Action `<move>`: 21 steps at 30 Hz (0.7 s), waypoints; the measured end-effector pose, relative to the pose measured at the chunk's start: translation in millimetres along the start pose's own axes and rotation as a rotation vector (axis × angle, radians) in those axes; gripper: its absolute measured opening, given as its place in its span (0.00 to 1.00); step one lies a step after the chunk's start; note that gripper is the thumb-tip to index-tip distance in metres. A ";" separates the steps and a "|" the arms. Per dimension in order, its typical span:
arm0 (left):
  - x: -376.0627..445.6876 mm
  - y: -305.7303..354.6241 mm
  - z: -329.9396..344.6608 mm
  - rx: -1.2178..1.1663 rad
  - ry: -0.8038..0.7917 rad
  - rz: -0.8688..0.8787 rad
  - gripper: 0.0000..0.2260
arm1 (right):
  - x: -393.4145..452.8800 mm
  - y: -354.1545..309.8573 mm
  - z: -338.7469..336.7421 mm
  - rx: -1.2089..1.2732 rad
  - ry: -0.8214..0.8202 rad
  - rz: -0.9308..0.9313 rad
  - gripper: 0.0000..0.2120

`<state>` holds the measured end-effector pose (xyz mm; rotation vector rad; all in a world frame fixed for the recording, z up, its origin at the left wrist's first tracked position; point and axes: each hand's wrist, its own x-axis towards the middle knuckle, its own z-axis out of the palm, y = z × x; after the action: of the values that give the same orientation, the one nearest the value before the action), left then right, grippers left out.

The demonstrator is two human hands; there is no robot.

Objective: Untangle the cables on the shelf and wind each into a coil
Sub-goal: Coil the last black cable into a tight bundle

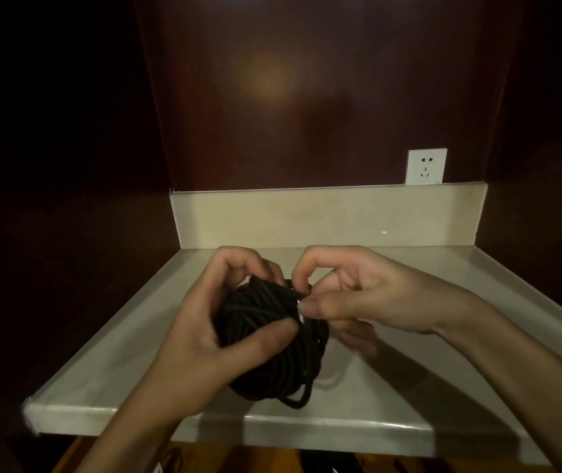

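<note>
Hands meet at frame centre above the pale shelf (109, 380): left hand (204, 332) curls round the black cable coil (269, 339), right hand (347, 298) pinches a strand at its top.

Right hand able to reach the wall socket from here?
Probably yes, once freed: the right hand is pinching the cable, but nothing stands on the shelf between it and the socket.

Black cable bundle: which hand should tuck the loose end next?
Probably right. The right hand already pinches a strand at the top of the black cable bundle, while the left hand grips the bundle.
</note>
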<state>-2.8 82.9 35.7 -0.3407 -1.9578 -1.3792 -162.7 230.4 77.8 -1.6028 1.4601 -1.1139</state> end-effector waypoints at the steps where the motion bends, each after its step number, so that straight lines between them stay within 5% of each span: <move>1: 0.8 -0.8 -2.8 -0.022 0.022 -0.001 0.16 | 0.6 -2.9 1.9 -0.013 0.016 0.005 0.07; 14: -2.1 0.3 1.0 0.164 0.053 -0.002 0.18 | 6.3 -13.8 22.4 -0.469 0.273 0.112 0.02; 21: -1.0 3.7 0.8 0.129 0.025 -0.016 0.18 | 1.6 1.8 22.6 -0.259 0.352 0.017 0.03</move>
<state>-0.3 85.3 37.6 -0.2469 -2.0212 -1.2540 -142.6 227.2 67.5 -1.6180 1.9094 -1.2876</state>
